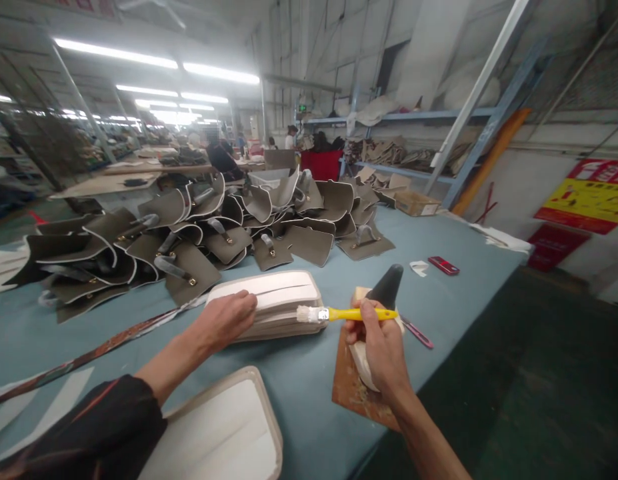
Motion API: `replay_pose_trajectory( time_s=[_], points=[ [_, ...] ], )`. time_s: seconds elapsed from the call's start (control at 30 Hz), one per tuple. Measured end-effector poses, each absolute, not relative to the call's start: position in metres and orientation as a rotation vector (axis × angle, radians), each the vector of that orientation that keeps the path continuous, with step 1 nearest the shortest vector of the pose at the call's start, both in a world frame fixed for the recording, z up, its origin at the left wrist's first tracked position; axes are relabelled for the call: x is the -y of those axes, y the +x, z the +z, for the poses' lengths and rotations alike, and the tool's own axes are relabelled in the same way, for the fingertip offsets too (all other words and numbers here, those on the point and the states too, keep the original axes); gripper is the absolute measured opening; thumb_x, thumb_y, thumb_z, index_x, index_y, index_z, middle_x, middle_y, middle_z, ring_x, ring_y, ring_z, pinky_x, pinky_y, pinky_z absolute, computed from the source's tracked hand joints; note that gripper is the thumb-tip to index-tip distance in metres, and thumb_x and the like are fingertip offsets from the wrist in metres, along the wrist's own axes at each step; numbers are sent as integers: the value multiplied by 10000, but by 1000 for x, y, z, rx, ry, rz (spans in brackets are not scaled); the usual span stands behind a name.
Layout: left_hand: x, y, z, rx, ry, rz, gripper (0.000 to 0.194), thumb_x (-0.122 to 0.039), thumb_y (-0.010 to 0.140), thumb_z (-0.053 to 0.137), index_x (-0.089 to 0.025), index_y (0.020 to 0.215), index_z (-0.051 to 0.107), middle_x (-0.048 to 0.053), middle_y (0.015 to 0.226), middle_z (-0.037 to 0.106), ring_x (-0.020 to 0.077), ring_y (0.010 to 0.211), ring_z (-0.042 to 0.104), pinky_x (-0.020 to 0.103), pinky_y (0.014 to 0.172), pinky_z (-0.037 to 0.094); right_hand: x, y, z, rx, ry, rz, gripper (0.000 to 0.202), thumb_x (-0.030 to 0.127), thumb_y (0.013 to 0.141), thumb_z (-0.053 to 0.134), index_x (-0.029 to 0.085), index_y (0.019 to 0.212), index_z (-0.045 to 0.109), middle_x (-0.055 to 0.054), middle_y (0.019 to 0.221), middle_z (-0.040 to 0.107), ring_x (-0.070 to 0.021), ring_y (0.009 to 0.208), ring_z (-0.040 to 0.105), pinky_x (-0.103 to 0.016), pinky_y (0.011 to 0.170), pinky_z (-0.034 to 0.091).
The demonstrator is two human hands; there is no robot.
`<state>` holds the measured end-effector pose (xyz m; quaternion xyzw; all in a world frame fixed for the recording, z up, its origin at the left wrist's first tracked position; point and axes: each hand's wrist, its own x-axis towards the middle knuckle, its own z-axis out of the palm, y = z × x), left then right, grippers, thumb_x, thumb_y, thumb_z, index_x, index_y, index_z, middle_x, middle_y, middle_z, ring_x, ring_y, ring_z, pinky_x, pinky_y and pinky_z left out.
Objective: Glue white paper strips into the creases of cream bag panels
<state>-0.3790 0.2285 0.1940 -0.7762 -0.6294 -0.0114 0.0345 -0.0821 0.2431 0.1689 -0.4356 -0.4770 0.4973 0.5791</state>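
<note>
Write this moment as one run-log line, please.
left hand: touching stack of white-and-beige rounded panels | right hand: holding yellow-handled flat brush, bristles at stack | blue-green table: slim pink tool, brown flat board

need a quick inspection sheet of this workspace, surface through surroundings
Surface: blue-green tabletop; pale residue on brown board
Job's things: yellow-handled brush; white-topped stack; separate white-topped piece nearer the person
Clutter: heap of grey-brown panels beyond the stack; pink tool, red object and white scrap to the right
Hands: left hand touches the stack; right hand has its fingers around the brush handle
Cables: nothing seen
Surroundings: lit ceiling lamps, blue shelving, red-and-yellow poster; people in background, blurred
</note>
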Motion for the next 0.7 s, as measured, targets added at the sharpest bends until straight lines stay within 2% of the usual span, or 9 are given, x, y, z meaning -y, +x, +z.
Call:
replay_pose_trajectory(
  time_s=[0.17,0.43,0.7],
  points=[
    [-225,-382,196,2007,-2192,-96,171,-164,910,429,-216,894,591,61,927,696,209,861,680,295,731,479,-252,-90,150,1077,-1017,1190,610,767,814,701,167,909,648,-20,640,669,-129,481,564,-226,473,464],
    [-210,-411,224,2032,-1889,-190,166,-188,916,411,-209,896,575,65,941,680,220,812,679,303,642,434,-294,-134,145,1033,-1006,1377,663,758,686,790,145,909,668,-28,659,694,-103,418,523,-212,415,435],
    [-157,-441,246,1996,-1727,-183,242,-226,969,372,-210,866,591,66,887,693,213,773,663,313,599,402,-321,-187,148,1145,-1113,1584,416,548,893,737,152,817,634,-89,729,744,-95,431,557,-164,376,422]
  ],
)
